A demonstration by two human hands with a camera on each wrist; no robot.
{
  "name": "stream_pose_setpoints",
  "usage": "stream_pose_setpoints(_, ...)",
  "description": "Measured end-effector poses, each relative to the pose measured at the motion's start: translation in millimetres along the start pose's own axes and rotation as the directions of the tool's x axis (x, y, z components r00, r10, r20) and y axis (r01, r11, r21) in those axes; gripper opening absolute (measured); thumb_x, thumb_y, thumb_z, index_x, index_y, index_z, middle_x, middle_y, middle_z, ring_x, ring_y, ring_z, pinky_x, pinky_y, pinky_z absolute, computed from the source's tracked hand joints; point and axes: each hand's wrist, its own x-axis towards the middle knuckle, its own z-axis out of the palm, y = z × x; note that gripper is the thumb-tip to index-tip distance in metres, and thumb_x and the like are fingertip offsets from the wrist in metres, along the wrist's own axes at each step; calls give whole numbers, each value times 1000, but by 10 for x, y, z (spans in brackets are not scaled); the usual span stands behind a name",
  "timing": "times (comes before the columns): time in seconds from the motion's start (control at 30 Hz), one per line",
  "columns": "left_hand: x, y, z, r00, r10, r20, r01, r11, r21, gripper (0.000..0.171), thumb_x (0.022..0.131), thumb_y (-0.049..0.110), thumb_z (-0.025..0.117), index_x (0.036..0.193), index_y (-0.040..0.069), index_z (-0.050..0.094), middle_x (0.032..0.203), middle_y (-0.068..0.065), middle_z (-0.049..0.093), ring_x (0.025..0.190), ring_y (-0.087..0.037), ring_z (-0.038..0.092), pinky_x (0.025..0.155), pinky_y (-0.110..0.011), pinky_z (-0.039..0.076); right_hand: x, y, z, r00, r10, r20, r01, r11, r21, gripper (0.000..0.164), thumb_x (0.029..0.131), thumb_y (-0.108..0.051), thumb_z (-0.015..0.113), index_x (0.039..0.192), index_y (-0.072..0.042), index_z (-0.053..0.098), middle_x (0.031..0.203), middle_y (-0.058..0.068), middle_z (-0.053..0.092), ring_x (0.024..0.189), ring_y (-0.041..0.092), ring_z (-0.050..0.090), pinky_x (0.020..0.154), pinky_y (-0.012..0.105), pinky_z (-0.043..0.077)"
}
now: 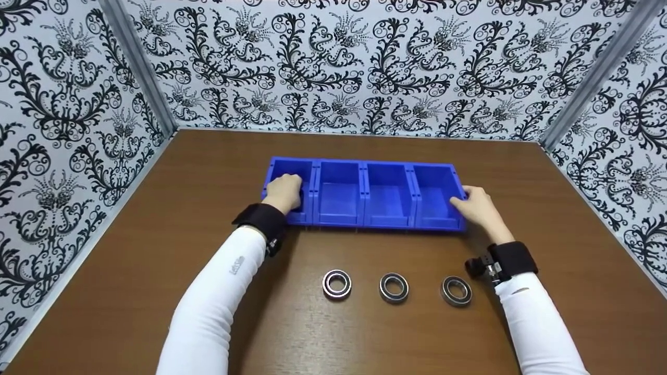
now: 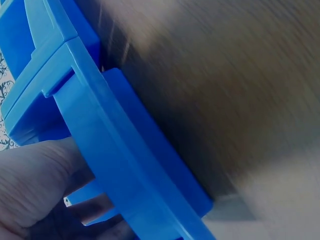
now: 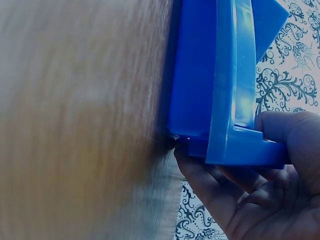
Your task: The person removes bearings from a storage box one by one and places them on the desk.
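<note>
A blue bin row (image 1: 337, 225) with several compartments lies across the table. My left hand (image 1: 284, 191) reaches down into its leftmost compartment, fingers bent. In the left wrist view, thumb and fingers of the left hand (image 2: 35, 185) pass behind the blue front wall (image 2: 120, 150), which hides the fingertips; I cannot tell whether they hold something. At the other end, my right hand (image 1: 477, 208) grips the bin row's right side wall. The right wrist view shows the right hand's thumb (image 3: 282, 125) over the blue rim and its fingers (image 3: 210, 192) underneath, outside the wall.
Three metal ring bearings lie in a row in front of the bins: a left one (image 1: 336, 284), a middle one (image 1: 394, 288) and a right one (image 1: 456, 291) near the right wrist. Patterned panels (image 1: 338, 67) enclose the brown table (image 1: 219, 156) at the back and sides.
</note>
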Motion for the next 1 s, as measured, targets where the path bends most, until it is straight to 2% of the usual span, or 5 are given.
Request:
stream_pose_setpoints(0.37,31,26,-38,998,-22,57,22,1000,-1,28,88,1,59,114,-2,69,127,-24,70,116,-42,69,96,-57,57,7,-5,1,1000,-11,-22,10,1000,-8,55,100,-17,50,144,14,46,138,39,56,120,48,62,106,58,49)
stream_pose_setpoints(0.7,47,-1,-17,998,2,59,-2,1000,4,28,88,1,59,114,-3,68,126,-25,70,115,-41,69,95,-56,57,6,5,12,999,-17,-33,16,1000,-8,53,100,-17,51,143,14,48,136,38,58,117,45,63,104,56,50)
stream_pose_setpoints(1.0,101,-18,-13,998,-11,63,12,1000,-7,31,85,1,63,115,-3,68,128,-25,69,117,-42,68,97,-56,56,13,21,18,998,-28,-48,27,999,-17,52,99,-18,53,141,13,51,133,37,60,114,44,64,102,56,51)
